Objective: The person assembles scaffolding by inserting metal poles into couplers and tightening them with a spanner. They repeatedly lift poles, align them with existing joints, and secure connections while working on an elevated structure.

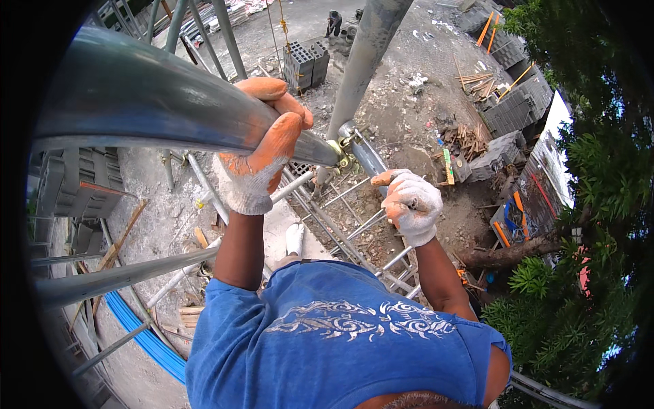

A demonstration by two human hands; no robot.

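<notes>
My left hand, in a white knit glove with an orange coated palm, is wrapped round a thick grey scaffold tube running in from the left. At that tube's far end, a brassy scaffold coupler joins it to an upright tube. My right hand, in a matching glove, is closed around the lower end of a grey metal bar. The bar's round head meets the coupler area; I cannot tell exactly how it is seated. My palm hides its lower end.
Lower scaffold tubes cross beneath me. Concrete blocks stand on the ground and at left. Blue pipes lie lower left. A wood pile and tree foliage are to the right. Another person is far off.
</notes>
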